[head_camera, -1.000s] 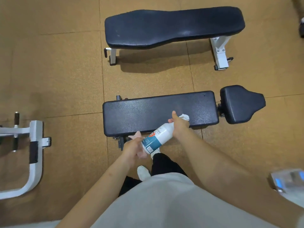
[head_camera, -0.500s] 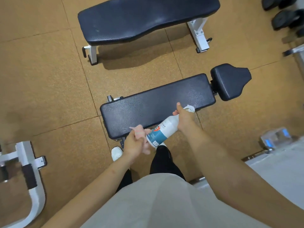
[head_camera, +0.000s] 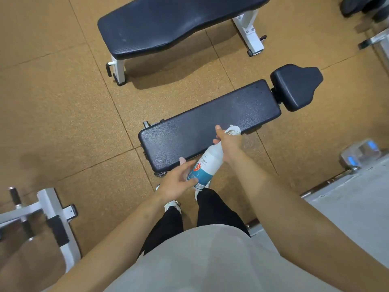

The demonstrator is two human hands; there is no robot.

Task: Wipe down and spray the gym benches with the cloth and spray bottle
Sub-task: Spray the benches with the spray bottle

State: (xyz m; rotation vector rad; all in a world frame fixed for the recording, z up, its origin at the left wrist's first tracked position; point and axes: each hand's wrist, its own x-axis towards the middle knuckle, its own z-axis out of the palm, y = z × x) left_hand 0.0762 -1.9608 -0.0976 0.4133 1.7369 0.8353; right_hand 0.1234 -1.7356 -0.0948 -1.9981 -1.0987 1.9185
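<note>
Right hand (head_camera: 228,144): fingers curled round the neck of the spray bottle (head_camera: 205,167), thumb up top, white trigger head (head_camera: 233,130) sticking out past the knuckles. Bottle tilted, head end over the near edge of the near bench (head_camera: 210,123), base end down toward the person. Bottle body is opaque white with a teal label, so the fill level can't be seen.

Left hand (head_camera: 175,183): index finger and thumb spread, fairly straight, touching the label end of the bottle. Other fingers are hidden. A scrap of pink cloth (head_camera: 182,159) pokes out just past the index finger, over the bench edge; can't tell if the fingers pinch it.

Near bench is a black pad, lying diagonal, with a separate black seat pad (head_camera: 296,87) at its far right end. A second black bench (head_camera: 168,24) on white legs is beyond it, apart. Tan tiled floor (head_camera: 52,102). White metal frame (head_camera: 52,207) at lower left. White shoes (head_camera: 171,204) are below the hands.
</note>
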